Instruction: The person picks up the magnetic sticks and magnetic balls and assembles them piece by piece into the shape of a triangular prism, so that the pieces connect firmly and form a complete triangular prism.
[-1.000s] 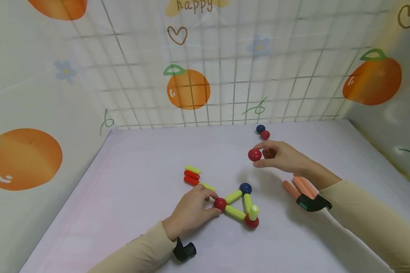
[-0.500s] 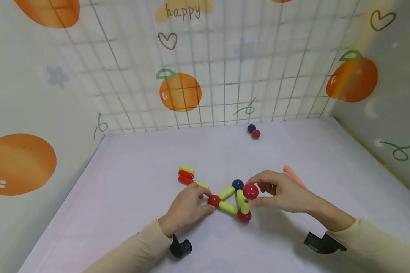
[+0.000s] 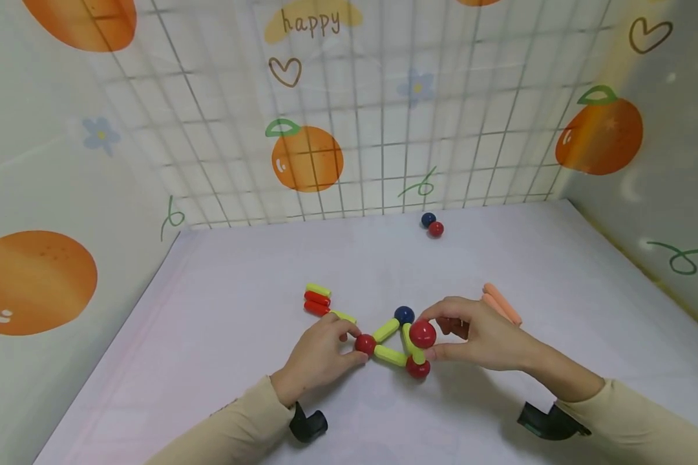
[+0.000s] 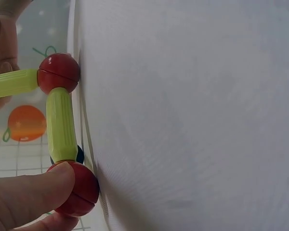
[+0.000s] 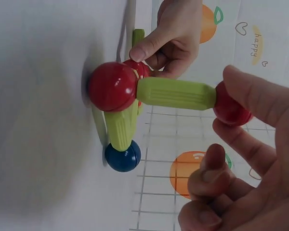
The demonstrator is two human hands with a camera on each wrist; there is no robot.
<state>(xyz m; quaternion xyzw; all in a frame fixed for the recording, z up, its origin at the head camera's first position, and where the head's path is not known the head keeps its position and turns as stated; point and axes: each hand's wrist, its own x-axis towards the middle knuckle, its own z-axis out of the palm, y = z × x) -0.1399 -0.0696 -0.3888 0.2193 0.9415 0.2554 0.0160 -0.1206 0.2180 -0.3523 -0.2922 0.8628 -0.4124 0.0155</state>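
- red ball [image 3: 423, 334] sits pinched in our right hand [image 3: 477, 339] between thumb and fingertips, on top of the upright yellow-green rod [image 5: 176, 93], near the middle of the tabletop [image 3: 238, 271], toward its front edge.
- left hand [image 3: 317, 355] pinches the red corner ball [image 3: 364, 343] of the flat triangle; we should hold it down there so the base doesn't slide.
- triangle's other corners: blue ball [image 3: 404, 314] and the red base ball [image 3: 417, 367] under the upright rod.
- judgement: keep the ball centred on the rod's end and press straight along the rod; side load will likely tip it off the base ball.
- loosen the pinch slowly and check the rod stands.
- spare rods [image 3: 317, 298] toward the left, peach rods [image 3: 501, 303] on the right, two loose balls [image 3: 432, 224] at the back edge.
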